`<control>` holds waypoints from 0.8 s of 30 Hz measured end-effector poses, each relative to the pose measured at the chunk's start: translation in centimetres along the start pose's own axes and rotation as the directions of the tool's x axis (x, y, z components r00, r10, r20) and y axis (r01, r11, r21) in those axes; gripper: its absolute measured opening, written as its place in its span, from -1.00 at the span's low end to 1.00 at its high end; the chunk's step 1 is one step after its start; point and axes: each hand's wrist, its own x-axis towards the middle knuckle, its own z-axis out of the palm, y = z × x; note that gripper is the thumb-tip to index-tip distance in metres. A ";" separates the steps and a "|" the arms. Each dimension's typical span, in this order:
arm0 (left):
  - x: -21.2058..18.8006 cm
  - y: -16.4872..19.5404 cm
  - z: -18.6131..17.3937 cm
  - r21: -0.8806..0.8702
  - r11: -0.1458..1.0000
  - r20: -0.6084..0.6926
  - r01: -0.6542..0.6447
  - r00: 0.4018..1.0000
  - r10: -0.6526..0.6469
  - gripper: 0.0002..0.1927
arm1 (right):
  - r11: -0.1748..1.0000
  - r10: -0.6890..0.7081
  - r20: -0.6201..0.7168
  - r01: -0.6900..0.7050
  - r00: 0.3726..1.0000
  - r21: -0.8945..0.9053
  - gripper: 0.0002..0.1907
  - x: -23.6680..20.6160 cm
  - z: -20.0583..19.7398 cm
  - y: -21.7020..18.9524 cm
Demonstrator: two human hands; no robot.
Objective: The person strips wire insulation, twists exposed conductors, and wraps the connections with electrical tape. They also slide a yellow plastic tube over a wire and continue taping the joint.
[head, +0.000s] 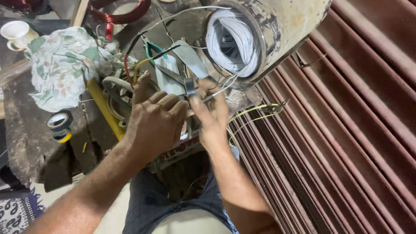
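At the centre of the frame a small black tape roll (190, 86) is pinched by the right hand (211, 113) beside the white winding (229, 41), while the left hand (154, 123) is closed near it; the tape should be kept tight.

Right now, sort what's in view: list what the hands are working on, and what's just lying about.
In use:
left hand, closed in a fist
right hand, pinching thin white wires
metal cylinder with white wire coil

Lying about:
tape rolls
flowered cloth
white cup
green-handled pliers
yellow bar
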 end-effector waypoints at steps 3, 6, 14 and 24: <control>0.1 0.5 -0.1 0.018 1.000 -0.038 -0.010 0.999 0.011 -0.91 | 0.994 -0.061 0.026 0.064 0.998 -0.094 -0.77 1.2 0.9 -0.2; 0.3 0.1 -0.4 -0.069 0.998 -0.128 -0.006 0.992 -0.003 -0.93 | 0.999 0.046 0.214 -0.049 0.976 0.007 -0.76 2.4 0.0 -1.3; 0.4 -1.7 0.7 0.010 1.000 -0.071 -0.030 0.997 0.030 -0.87 | 0.983 0.131 0.295 -0.085 0.947 -0.161 -0.71 1.1 -4.6 -2.2; -0.4 -1.7 1.7 0.065 0.995 -0.039 -0.070 0.997 0.073 -0.76 | 0.964 0.151 0.360 -0.218 0.920 0.151 -0.74 -0.5 -3.8 -4.1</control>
